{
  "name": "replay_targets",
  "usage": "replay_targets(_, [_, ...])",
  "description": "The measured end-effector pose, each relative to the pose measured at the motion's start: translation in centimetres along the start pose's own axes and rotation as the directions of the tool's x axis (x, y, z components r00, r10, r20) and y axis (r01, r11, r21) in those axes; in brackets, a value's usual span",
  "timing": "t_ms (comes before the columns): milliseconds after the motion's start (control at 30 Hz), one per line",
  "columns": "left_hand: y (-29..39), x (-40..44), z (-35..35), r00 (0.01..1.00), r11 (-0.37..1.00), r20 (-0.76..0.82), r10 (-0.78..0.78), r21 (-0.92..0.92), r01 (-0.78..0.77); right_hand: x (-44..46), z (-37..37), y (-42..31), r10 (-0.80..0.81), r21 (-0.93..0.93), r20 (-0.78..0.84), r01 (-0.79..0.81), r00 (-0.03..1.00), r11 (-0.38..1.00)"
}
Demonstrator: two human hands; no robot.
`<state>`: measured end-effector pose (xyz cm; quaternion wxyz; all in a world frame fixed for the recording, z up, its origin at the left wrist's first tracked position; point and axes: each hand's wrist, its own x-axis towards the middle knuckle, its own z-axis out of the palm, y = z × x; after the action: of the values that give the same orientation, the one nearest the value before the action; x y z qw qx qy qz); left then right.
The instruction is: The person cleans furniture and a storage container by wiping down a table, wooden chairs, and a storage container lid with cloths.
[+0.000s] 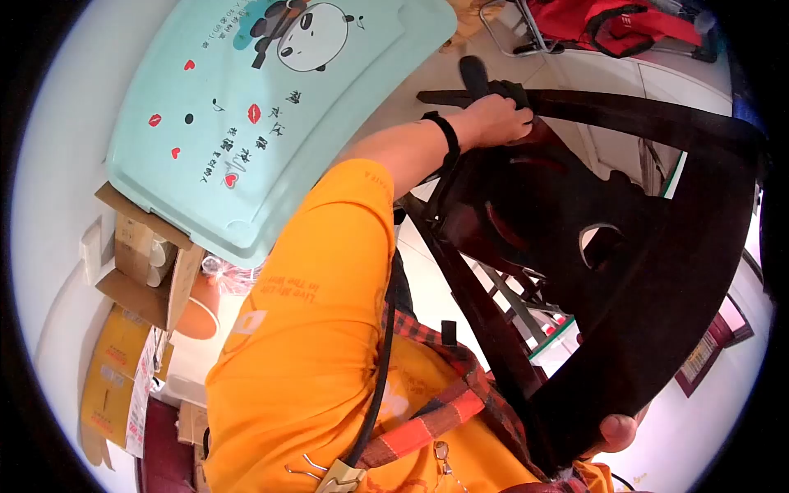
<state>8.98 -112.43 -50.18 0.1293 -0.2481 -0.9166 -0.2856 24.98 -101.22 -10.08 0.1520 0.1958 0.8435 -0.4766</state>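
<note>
A dark reddish-brown wooden chair (649, 329) leans tilted across the right side of the head view, close to my body. My left hand (497, 121) reaches out to its far part, with fingers closed on a dark cloth (514, 94) that looks bunched against the wood. Beside that hand is a black, round-ended object (472, 76); I cannot make out its kind. My right hand (618, 433) grips the near end of the chair, with mainly the thumb showing. Its other fingers are hidden behind the wood.
To the left is a large mint-green storage box lid (312, 123) with a panda picture. Below it stand an open cardboard box (148, 255) and yellow cartons (115, 378). A red bag-like item (608, 29) on a metal frame is at the far top right.
</note>
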Motion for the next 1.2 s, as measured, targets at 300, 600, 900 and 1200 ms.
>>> replay_targets(300, [0.9, -1.7, -2.0, 0.928, 0.939, 0.158, -0.339, -0.007, 0.344, -1.3, 1.0, 1.0, -0.011, 0.061, 0.026, 0.009, 1.000, 0.998])
replay_targets(600, [0.4, -2.8, -2.5, 0.973, 0.976, 0.090, -0.212, 0.078, 0.206, -2.4, 1.7, 1.7, -0.028, 0.095, 0.044, 0.024, 0.999, 0.995])
replay_targets(900, [-0.9, -10.0, -3.7, 0.512, 0.476, 0.069, -0.856, -0.283, 0.833, -3.9, 2.3, 2.1, -0.038, 0.133, 0.095, 0.025, 0.995, 0.991])
replay_targets(1200, [5.7, 3.6, -12.0, 0.729, 0.531, -0.209, -0.652, -0.812, 0.242, -3.3, 2.2, 0.9, -0.027, 0.169, 0.147, 0.002, 0.989, 0.986])
